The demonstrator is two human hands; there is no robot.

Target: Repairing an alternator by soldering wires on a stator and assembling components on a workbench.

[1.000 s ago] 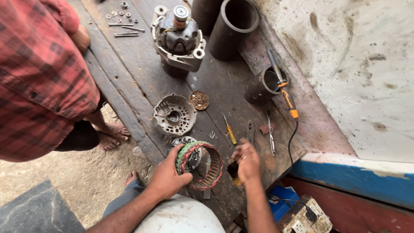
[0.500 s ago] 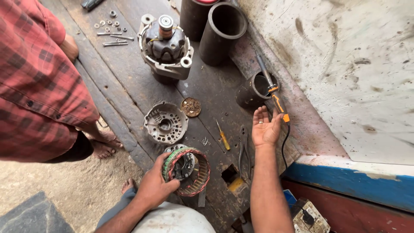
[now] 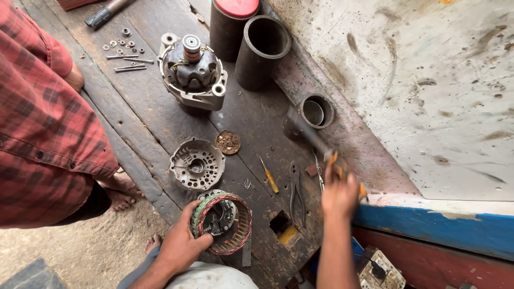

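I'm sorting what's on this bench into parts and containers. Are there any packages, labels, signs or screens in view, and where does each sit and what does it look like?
No labels, signs or screens show.
Black canister: top of the bench, upright cylinder, red lid.
Open black tube: just right of that canister, upright, hollow.
Small grey cup: by the white wall, round and open.
The left hand grips the copper-wound stator; the right hand holds a blurred orange-handled tool.
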